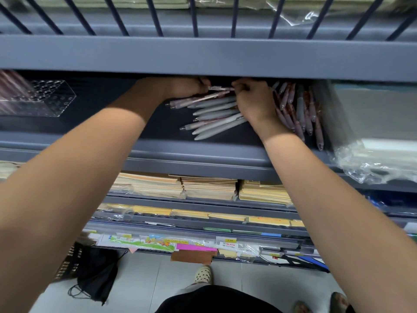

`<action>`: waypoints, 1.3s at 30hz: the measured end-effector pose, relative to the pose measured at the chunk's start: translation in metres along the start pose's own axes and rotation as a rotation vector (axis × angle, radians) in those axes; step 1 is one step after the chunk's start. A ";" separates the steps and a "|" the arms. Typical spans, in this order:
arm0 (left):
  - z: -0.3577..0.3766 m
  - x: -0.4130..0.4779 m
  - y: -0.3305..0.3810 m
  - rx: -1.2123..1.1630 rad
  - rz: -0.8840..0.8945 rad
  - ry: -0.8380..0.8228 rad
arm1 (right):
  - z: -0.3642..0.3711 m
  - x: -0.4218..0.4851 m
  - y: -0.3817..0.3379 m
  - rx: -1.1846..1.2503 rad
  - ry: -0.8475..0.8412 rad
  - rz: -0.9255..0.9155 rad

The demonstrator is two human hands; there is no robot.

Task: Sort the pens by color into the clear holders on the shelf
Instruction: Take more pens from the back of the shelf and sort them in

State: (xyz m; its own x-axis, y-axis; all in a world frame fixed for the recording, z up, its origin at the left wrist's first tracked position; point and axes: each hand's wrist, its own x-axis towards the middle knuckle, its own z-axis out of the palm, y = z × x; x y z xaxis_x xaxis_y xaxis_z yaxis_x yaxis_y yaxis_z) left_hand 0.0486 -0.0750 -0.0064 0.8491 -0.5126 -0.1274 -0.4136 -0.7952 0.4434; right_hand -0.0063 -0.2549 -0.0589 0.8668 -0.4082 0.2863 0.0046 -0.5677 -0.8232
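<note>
Fingers of the right hand are curled and pinching one end of a pink pen with a white barcode label. The left hand grips the other end (its fingertips are tucked under the rail above). Below them is a fan of roughly eight pens, mostly pale grey pens, and right of the wrist there's an overlapping pile of pinkish pens, too many to count. One clear holder sits far left on the same dark grey shelf. There are paper stacks on the shelves below, over a pale tiled floor.
</note>
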 end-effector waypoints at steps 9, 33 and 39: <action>0.038 -0.018 -0.023 -0.292 -0.043 0.476 | -0.001 -0.002 -0.002 -0.020 -0.005 0.016; 0.062 -0.028 0.038 -0.774 -0.364 0.727 | -0.003 0.000 -0.003 0.019 -0.041 0.057; 0.059 -0.029 0.039 -0.950 -0.353 0.762 | -0.003 -0.003 -0.005 0.161 0.007 0.079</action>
State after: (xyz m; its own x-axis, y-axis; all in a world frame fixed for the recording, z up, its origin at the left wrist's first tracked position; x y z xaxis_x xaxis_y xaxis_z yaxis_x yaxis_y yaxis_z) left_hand -0.0113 -0.1097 -0.0376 0.9687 0.2458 0.0333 0.0024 -0.1436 0.9896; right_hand -0.0106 -0.2524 -0.0541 0.8643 -0.4523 0.2201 0.0167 -0.4115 -0.9113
